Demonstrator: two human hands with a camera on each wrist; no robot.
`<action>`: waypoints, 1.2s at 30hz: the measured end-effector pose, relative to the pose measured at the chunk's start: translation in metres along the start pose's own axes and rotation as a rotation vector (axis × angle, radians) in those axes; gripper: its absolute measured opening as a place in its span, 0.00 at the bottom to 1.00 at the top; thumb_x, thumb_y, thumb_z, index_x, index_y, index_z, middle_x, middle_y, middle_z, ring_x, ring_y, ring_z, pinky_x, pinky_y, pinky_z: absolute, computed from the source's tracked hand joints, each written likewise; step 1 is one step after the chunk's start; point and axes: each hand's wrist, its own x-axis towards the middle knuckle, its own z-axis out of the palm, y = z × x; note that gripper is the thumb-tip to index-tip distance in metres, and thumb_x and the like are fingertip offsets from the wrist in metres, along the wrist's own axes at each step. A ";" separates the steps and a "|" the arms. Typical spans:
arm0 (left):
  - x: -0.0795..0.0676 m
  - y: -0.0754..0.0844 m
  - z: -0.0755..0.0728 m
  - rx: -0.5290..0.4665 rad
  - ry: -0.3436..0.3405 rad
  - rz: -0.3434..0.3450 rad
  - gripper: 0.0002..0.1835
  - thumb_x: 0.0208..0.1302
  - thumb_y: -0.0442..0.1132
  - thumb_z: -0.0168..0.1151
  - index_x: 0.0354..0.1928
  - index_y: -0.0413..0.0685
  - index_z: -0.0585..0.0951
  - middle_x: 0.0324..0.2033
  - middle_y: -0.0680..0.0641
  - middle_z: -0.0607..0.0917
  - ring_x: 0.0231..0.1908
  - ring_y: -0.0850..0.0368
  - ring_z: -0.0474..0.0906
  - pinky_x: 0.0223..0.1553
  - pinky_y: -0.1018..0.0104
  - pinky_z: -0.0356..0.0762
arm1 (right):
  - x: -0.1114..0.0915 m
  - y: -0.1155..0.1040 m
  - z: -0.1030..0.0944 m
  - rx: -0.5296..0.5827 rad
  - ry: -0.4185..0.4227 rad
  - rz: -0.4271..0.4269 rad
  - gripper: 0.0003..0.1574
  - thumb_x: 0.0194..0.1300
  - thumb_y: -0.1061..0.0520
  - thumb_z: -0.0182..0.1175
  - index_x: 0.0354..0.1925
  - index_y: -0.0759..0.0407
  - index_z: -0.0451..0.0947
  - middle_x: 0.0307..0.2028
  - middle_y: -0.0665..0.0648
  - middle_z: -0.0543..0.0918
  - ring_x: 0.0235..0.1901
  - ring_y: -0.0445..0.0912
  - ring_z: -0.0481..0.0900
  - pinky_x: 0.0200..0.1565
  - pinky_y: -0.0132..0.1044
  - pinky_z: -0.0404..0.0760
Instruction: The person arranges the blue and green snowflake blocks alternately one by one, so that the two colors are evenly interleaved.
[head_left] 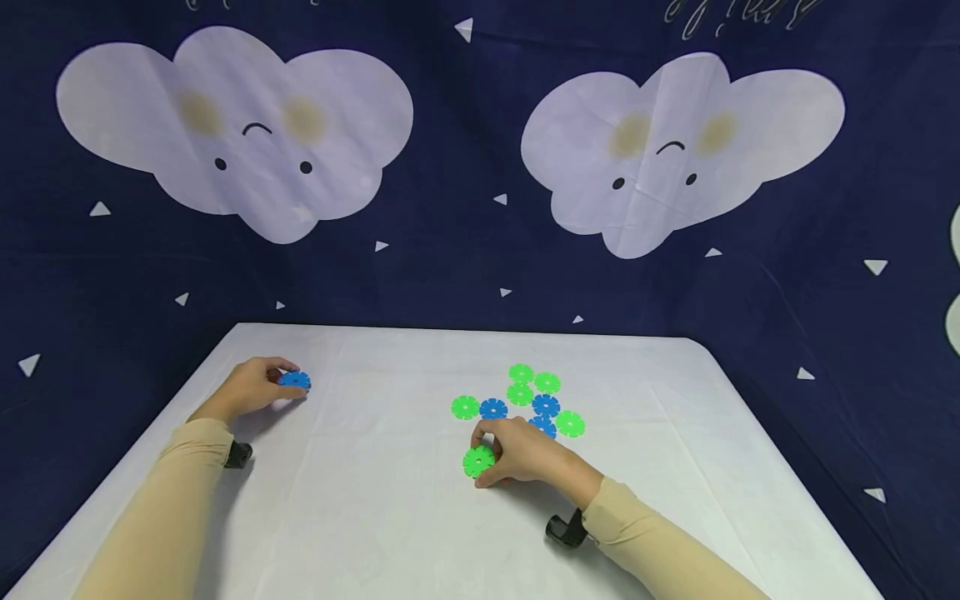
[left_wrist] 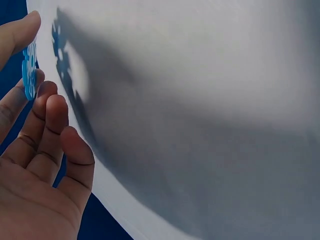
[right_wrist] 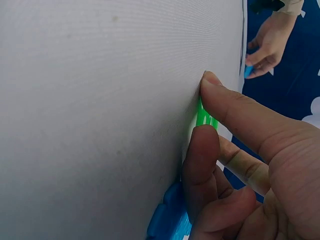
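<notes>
My left hand (head_left: 253,385) pinches a blue notched disc (head_left: 295,380) between thumb and fingers, over the left side of the table. In the left wrist view that disc (left_wrist: 30,72) is seen nearly edge-on, and its shadow falls on the white cloth. Near the table's middle my right hand (head_left: 528,450) holds a green notched disc (head_left: 478,461) by its edges, thumb at the near side and fingers at the far side. The right wrist view shows only a strip of this green disc (right_wrist: 206,116), close to the cloth; the fingers hide the rest.
Just beyond my right hand lie several loose discs, among them a green one (head_left: 465,407), a blue one (head_left: 493,409) and another green one (head_left: 571,423). My right hand partly covers one blue disc (head_left: 543,427). A white cloth covers the table (head_left: 375,500); a dark blue curtain (head_left: 450,275) hangs behind.
</notes>
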 end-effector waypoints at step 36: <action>-0.005 -0.015 0.004 -0.079 -0.034 -0.002 0.33 0.64 0.47 0.77 0.66 0.36 0.80 0.47 0.37 0.81 0.47 0.44 0.75 0.43 0.62 0.71 | 0.002 -0.001 -0.002 -0.031 0.005 -0.004 0.28 0.52 0.54 0.86 0.48 0.52 0.84 0.23 0.50 0.80 0.22 0.40 0.74 0.26 0.31 0.71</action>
